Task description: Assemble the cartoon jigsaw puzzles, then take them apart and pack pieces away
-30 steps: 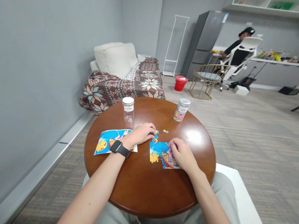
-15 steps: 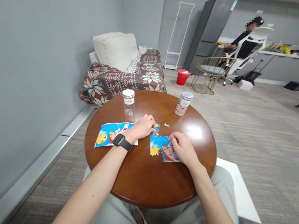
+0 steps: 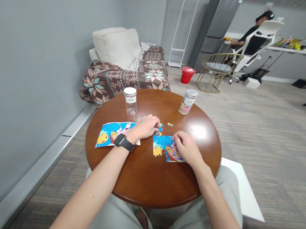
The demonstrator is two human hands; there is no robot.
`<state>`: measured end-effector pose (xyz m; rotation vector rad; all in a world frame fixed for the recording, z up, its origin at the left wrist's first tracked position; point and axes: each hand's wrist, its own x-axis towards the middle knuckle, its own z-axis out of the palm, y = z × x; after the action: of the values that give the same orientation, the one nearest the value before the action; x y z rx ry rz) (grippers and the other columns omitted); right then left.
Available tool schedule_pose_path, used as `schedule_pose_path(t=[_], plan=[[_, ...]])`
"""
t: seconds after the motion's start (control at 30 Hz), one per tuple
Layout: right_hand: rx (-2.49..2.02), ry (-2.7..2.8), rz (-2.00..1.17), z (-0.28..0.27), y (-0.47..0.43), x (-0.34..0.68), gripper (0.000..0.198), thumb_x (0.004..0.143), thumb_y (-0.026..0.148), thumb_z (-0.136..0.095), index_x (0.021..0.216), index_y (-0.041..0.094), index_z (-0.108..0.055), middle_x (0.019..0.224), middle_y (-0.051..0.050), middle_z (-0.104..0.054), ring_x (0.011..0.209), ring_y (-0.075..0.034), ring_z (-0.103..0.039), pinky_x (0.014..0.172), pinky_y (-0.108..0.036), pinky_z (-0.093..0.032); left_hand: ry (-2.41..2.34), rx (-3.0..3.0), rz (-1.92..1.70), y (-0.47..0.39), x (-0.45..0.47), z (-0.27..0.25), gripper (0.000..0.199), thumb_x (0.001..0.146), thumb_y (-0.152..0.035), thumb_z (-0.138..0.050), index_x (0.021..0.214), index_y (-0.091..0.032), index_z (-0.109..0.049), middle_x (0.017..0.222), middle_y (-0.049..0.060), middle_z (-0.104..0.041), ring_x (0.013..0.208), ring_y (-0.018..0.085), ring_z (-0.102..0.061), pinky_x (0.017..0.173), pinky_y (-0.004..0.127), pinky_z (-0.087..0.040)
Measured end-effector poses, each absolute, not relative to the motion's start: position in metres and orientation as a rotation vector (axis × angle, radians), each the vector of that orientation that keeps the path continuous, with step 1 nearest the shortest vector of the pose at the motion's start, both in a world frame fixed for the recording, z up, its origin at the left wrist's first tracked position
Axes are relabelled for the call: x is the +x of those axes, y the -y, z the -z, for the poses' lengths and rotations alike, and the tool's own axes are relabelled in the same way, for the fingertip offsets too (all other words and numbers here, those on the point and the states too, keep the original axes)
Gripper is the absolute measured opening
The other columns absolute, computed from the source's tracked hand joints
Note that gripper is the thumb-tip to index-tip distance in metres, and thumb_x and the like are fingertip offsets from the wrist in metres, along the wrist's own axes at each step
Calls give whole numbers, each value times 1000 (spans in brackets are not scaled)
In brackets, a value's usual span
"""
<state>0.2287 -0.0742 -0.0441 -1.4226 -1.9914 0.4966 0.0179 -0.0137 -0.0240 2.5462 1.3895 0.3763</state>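
A partly joined jigsaw puzzle (image 3: 160,141), blue with a pink figure in a red boat, lies on the round brown table (image 3: 141,179). My right hand (image 3: 185,145) rests over its upper right part, fingers curled in; what is under the fingertips is hidden. My left hand (image 3: 147,126) wears a dark watch and reaches to the loose puzzle pieces (image 3: 159,129) just above the puzzle, its fingertips closed at one of them. Another loose piece (image 3: 170,124) lies apart, farther back. Partly under my left wrist is a picture sheet (image 3: 105,136) with a matching scene.
A clear jar (image 3: 131,106) with a white lid stands at the back left of the table, a printed jar (image 3: 187,103) at the back right. Beyond are a covered sofa (image 3: 130,77), a red bucket (image 3: 186,75), a metal chair (image 3: 217,67) and a seated person (image 3: 248,32).
The whole view has shifted slightly, with the scene a little higher in the picture. Both hands stay in nearly the same place over the puzzle and pieces.
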Motion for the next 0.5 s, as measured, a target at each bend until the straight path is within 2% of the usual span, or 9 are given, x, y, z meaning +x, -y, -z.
schedule_pose_path(t=[0.27,0.5], plan=[[-1425,2001,-529,43,74,228,23,90,24,-37,73,21,-52,77,-5,-63,79,-20,-57,77,-32,-42,-1371,2560,-388,12,19,27,11,91,-18,-51,88,-20,-62,96,4,-66,98,21,-56,88,35,-44],[-1424,2005,-518,42,75,227,23,89,21,-38,73,21,-53,77,-5,-65,79,-19,-58,76,-31,-43,-1374,2570,-398,13,23,29,21,91,-35,-59,102,-18,-66,102,7,-63,102,23,-58,91,36,-46]])
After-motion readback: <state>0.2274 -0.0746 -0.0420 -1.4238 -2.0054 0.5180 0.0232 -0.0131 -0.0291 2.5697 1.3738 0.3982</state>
